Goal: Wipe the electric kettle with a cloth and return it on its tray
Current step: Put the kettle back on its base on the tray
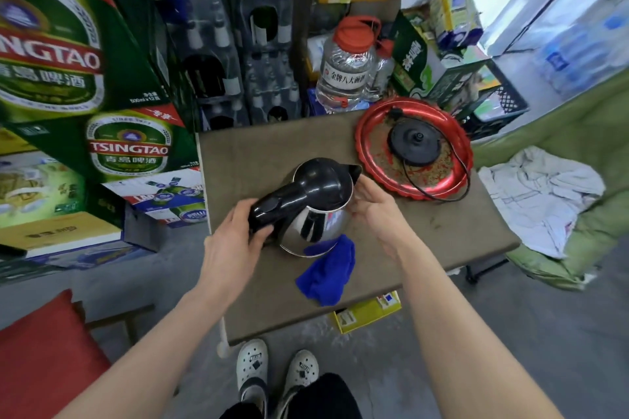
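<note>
A steel electric kettle [323,221] with a black lid and handle stands on the brown table [258,153], near its middle. My left hand [235,231] grips the black handle. My right hand [374,206] rests against the kettle's right side near the spout, fingers spread on the body. A blue cloth [328,274] lies crumpled on the table just in front of the kettle, touching its base; neither hand holds it. The round red tray [374,167] sits at the table's far right corner with the black kettle base [415,141] and its cord on it.
Green beer cartons [102,112] are stacked at the left. A clear jug with a red cap [347,68] stands behind the table. A white rag [541,194] lies on a green cushion at the right. A red seat [44,357] is at lower left.
</note>
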The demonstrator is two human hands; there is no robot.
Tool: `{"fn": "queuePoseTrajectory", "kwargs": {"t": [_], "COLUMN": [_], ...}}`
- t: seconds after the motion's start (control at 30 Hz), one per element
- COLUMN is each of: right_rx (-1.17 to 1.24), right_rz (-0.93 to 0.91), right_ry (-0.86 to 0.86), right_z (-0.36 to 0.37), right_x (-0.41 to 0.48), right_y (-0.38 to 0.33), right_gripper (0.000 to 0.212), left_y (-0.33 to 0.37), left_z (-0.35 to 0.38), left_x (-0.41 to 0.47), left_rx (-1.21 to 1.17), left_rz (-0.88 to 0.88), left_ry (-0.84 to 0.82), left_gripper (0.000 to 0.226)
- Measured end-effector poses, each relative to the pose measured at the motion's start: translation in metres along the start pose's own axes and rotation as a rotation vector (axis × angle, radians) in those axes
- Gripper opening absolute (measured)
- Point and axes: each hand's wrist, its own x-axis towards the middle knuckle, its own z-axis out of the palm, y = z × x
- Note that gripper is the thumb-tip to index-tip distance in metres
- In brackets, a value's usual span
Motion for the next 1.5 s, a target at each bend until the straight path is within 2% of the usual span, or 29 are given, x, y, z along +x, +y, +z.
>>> {"fn": "queuePoseTrajectory", "kwargs": {"t": [0.13, 0.3, 0.43, 0.63, 0.73, 0.87, 1.0, 1.33, 1.5], "right_rx": [0.057, 0.004, 0.047, -0.018, -0.039, -0.089, -0.040, -0.168, -0.088], "right_rz": [-0.097, -0.113, -0.128, -0.117, -0.098, -0.108, -0.096, -0.094, -0.093], "right_ry": [0.115, 0.215, 0.224, 0.156, 0.123, 0.096, 0.131, 0.086, 0.072], "right_z": [-0.047, -0.138, -0.221, -0.303, -0.317, -0.316, -0.314, -0.319, -0.314], "right_x": [-0.006, 0.015, 0.069, 0.162, 0.191, 0.211, 0.219, 0.218, 0.204], "right_y": [-0.022, -0.040, -0.041, -0.055, -0.062, -0.061, -0.065, -0.057, -0.053], "right_gripper": [0.053, 0.056, 0.039, 0.073, 0.077, 0.064, 0.071, 0.076, 0.071], "left_y": [0.048, 0.124, 0.178, 0.233, 0.242, 0.238, 0.235, 0.241, 0.235], "left_z": [0.007, 0.049, 0.104, 0.175, 0.192, 0.201, 0.202, 0.208, 0.205], "left_x": [0.034, 0.092, 0.144, 0.210, 0.232, 0.249, 0.255, 0.252, 0.246], "left_rx": [-0.062, -0.126, -0.155, -0.146, -0.134, -0.129, -0.121, -0.123, -0.115], "left_rz": [0.097, 0.178, 0.162, 0.119, 0.092, 0.077, 0.061, 0.069, 0.105], "left_ry": [-0.002, -0.066, -0.086, -0.037, -0.008, 0.022, 0.035, -0.004, -0.018], "left_gripper": [0.040, 0.037, 0.035, 0.035, 0.035, 0.037, 0.038, 0.040, 0.041]}}
